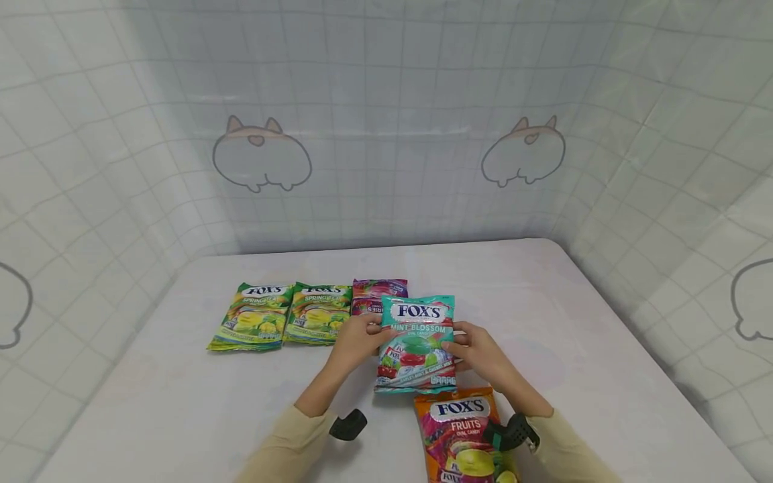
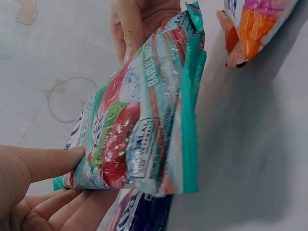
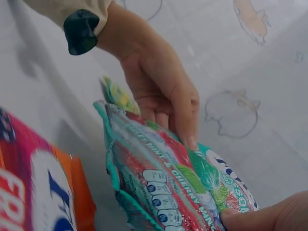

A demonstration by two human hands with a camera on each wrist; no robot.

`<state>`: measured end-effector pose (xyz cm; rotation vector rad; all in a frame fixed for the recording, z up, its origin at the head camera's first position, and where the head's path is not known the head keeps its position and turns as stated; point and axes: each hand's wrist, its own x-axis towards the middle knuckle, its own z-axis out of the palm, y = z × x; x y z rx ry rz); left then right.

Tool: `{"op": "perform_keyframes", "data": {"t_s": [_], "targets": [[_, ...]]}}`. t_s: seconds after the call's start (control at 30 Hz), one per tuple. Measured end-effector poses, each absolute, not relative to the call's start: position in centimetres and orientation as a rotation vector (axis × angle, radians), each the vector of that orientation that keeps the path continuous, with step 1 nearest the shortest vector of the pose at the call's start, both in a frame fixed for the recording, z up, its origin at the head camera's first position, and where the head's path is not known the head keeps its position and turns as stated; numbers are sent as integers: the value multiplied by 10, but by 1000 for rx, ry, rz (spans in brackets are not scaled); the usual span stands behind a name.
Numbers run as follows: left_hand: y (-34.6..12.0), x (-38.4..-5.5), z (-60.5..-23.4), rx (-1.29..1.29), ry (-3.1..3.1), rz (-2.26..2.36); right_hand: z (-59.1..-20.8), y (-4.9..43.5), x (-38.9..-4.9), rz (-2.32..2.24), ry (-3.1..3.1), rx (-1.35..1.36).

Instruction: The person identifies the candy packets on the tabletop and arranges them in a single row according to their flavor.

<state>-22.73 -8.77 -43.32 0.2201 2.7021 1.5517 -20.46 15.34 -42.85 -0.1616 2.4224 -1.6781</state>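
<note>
Both hands grip a teal Fox's Mint Blossom candy bag [image 1: 417,345] by its two sides, its printed front facing up. The left hand [image 1: 359,340] pinches the left edge, thumb on the front and fingers behind, as the left wrist view shows. At the opposite edge the right hand [image 1: 481,350] holds it the same way, its thumb pressing the front. Partly behind the teal bag lies a purple-red candy bag [image 1: 379,289], its lower part hidden. An orange-and-magenta Fox's Fruits bag [image 1: 459,443] lies nearer the body, overlapped by the right wrist strap.
Two green-yellow Spring Tea candy bags, one at far left [image 1: 253,318] and one beside it [image 1: 319,315], lie in a row with the purple-red bag. The white table [image 1: 181,409] is backed by a grid-patterned curtain [image 1: 386,134].
</note>
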Motion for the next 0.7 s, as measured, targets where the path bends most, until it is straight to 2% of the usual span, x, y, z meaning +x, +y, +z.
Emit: {"op": "perform_keyframes", "data": {"t_s": [0.7], "targets": [[-43,-274,-447,242,2769,1574,-446,183,-265,-1599,2557,68]]}}
